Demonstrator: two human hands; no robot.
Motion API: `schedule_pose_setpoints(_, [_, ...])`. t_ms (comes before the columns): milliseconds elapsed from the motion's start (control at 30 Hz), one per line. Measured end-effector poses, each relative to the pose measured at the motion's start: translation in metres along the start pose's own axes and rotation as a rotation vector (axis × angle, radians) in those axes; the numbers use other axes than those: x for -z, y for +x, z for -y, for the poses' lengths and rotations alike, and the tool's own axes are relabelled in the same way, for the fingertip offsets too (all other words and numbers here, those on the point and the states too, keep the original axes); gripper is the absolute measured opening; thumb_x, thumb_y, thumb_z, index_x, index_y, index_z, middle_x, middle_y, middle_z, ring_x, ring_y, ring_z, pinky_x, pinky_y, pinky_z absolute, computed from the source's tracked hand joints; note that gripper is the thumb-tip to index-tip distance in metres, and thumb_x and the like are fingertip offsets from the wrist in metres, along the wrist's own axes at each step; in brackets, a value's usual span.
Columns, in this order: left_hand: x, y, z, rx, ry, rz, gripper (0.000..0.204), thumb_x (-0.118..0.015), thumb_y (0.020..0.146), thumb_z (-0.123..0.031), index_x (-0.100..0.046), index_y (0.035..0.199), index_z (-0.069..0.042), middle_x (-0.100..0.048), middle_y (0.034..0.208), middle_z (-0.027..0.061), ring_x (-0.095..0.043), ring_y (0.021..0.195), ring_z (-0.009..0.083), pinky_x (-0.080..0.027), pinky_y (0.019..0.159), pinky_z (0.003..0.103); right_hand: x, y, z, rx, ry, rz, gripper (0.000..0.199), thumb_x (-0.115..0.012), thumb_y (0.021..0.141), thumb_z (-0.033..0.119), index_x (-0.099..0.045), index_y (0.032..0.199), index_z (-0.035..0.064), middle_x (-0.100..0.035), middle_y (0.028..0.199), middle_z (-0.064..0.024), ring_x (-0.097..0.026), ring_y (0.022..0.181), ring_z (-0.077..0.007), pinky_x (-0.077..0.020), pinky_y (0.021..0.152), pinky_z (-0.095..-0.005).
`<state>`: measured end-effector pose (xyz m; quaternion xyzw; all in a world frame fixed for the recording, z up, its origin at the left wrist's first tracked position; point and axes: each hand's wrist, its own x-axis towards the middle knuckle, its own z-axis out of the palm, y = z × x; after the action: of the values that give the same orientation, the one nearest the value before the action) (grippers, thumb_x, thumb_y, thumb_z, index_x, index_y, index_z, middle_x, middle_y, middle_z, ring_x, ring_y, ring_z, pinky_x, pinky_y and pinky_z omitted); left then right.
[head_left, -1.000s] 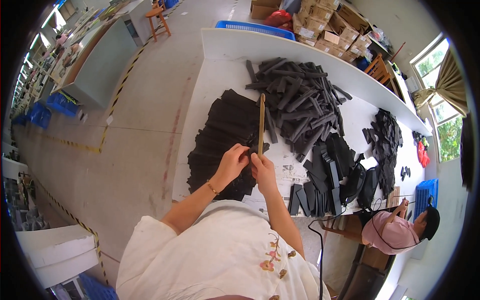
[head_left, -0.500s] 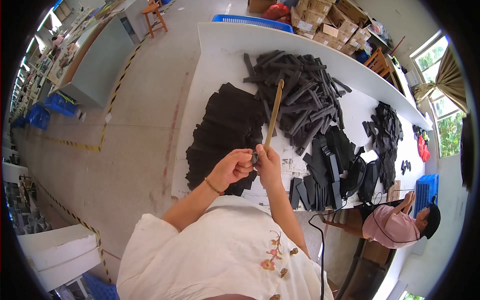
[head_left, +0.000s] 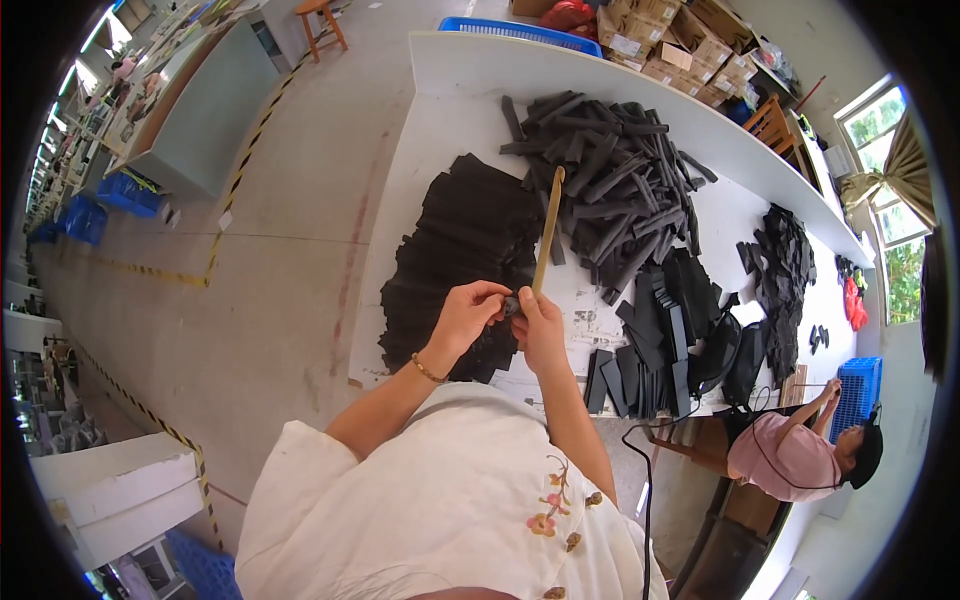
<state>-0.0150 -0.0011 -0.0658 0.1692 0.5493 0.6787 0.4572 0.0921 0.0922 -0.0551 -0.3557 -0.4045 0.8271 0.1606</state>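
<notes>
My right hand (head_left: 541,332) is closed around the lower part of a long tan stick (head_left: 549,235) with a small hooked tip, which points away from me over the table. At the stick's lower end is a small dark piece (head_left: 511,305), apparently black fabric. My left hand (head_left: 462,318) pinches that piece between thumb and fingers, close beside the right hand. Beneath my hands spreads a stack of flat black fabric pieces (head_left: 450,245). Beyond the stick, to the right, lies a heap of dark tube-like fabric strips (head_left: 625,190).
The white table (head_left: 400,190) has a raised board (head_left: 660,85) along its far side. More black pieces (head_left: 780,270) lie to the right, near a co-worker in pink (head_left: 785,455) and a blue crate (head_left: 858,395). A black cable (head_left: 648,490) hangs at my right side.
My left fingers have gone from curled at the dark piece to a more extended pinch on it. The right hand still grips the stick. The whole view has shifted slightly.
</notes>
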Motion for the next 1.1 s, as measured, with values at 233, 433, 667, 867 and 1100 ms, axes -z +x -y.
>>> schedule_pose_setpoints(233, [-0.001,0.000,0.007,0.150,-0.327,0.035,0.013,-0.055,0.089,-0.004,-0.063,0.096,0.002,-0.053,0.067,-0.0016,-0.041,0.053,0.0035,-0.031,0.047,0.019,-0.002,0.003,-0.004,0.161,-0.199,-0.093,0.025,-0.052,0.097,0.032,-0.056,0.084,0.0112,-0.043,0.064,0.0086,-0.033,0.052,-0.0002,-0.0261,0.045,-0.0175])
schedule_pose_setpoints(433, [0.004,-0.009,0.008,0.371,-0.738,0.315,0.010,-0.052,0.092,-0.009,-0.060,0.092,-0.002,-0.040,0.058,-0.0069,-0.030,0.044,0.0024,-0.024,0.041,0.019,0.003,0.006,-0.011,0.241,-0.297,-0.068,0.023,-0.052,0.098,0.030,-0.053,0.083,0.0122,-0.041,0.065,0.0089,-0.034,0.055,0.0001,-0.0271,0.046,-0.0172])
schedule_pose_setpoints(667, [0.014,-0.001,0.009,0.283,-0.567,0.132,0.011,-0.058,0.093,-0.012,-0.063,0.088,-0.004,-0.036,0.055,-0.0092,-0.027,0.042,0.0017,-0.020,0.039,0.019,-0.001,-0.006,0.005,0.331,-0.230,-0.088,0.018,-0.051,0.098,0.021,-0.053,0.088,0.0063,-0.044,0.068,0.0056,-0.037,0.054,-0.0020,-0.0299,0.046,-0.0192])
schedule_pose_setpoints(867, [0.011,0.004,0.006,0.299,-0.479,0.108,0.008,-0.059,0.092,-0.010,-0.063,0.089,-0.004,-0.034,0.055,-0.0093,-0.028,0.041,0.0011,-0.020,0.038,0.019,0.012,-0.005,0.008,0.487,-0.572,-0.082,0.012,-0.056,0.095,0.012,-0.054,0.085,0.0051,-0.045,0.066,0.0032,-0.038,0.054,-0.0027,-0.0308,0.046,-0.0201])
schedule_pose_setpoints(1100, [-0.014,-0.007,0.002,0.318,-0.559,0.113,0.009,-0.061,0.089,-0.008,-0.064,0.088,0.001,-0.039,0.058,-0.0072,-0.028,0.045,0.0014,-0.019,0.040,0.019,0.007,-0.006,0.044,0.736,-0.266,-0.311,0.017,-0.051,0.099,0.018,-0.052,0.088,0.0053,-0.040,0.065,0.0056,-0.034,0.052,-0.0031,-0.0279,0.047,-0.0195])
